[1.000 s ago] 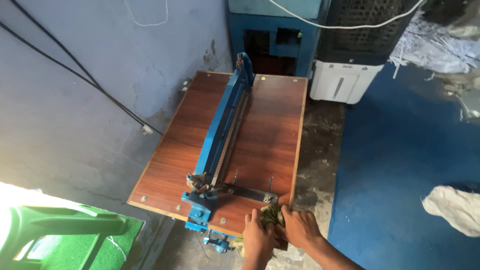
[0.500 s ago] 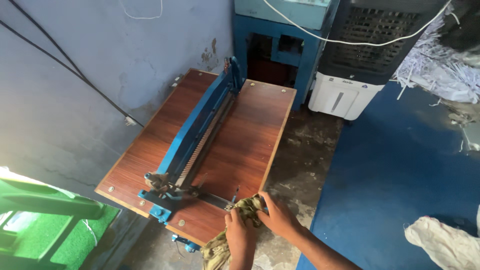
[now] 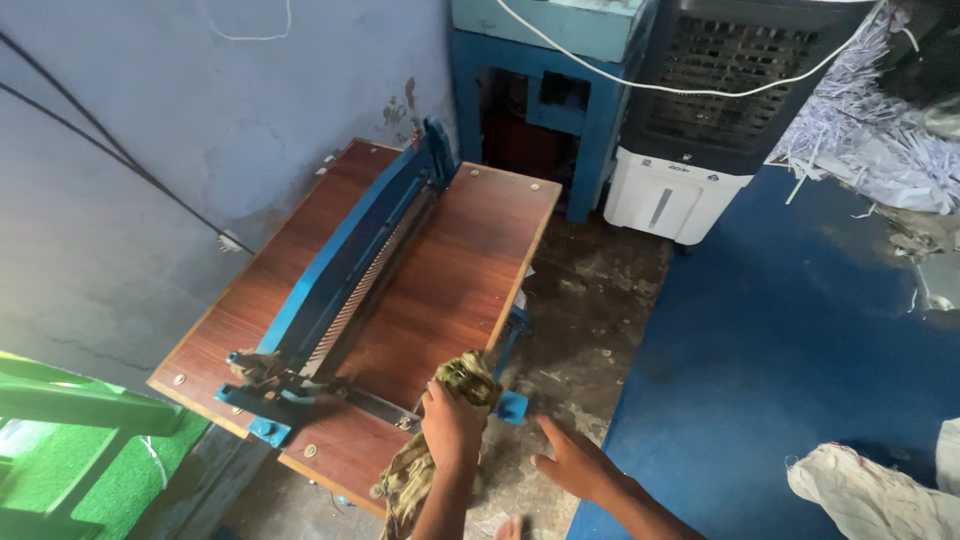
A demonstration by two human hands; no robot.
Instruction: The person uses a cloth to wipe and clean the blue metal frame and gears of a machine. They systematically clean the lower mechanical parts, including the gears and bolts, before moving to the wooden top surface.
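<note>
My left hand [image 3: 450, 422] is closed on a crumpled green-and-brown camouflage rag [image 3: 468, 378]. It presses the rag on the near right edge of a brown wooden table [image 3: 450, 270], and the rag's tail hangs down below my wrist. My right hand [image 3: 572, 462] hovers with fingers spread over the floor just right of the table, holding nothing. A long blue metal cutting machine [image 3: 345, 265] runs lengthwise down the table, with its near end bracket [image 3: 262, 392] left of my left hand.
A black-and-white air cooler [image 3: 705, 120] and a blue cabinet [image 3: 545, 95] stand beyond the table. Shredded paper [image 3: 880, 130] piles up at top right. There is a white sack [image 3: 880, 495] at bottom right, a green plastic chair [image 3: 70, 410] at bottom left, and a blue floor mat [image 3: 800, 340].
Both hands were together on the rag at the table's near corner. My right hand has let go and moved right over the floor, while my left keeps the rag on the edge.
</note>
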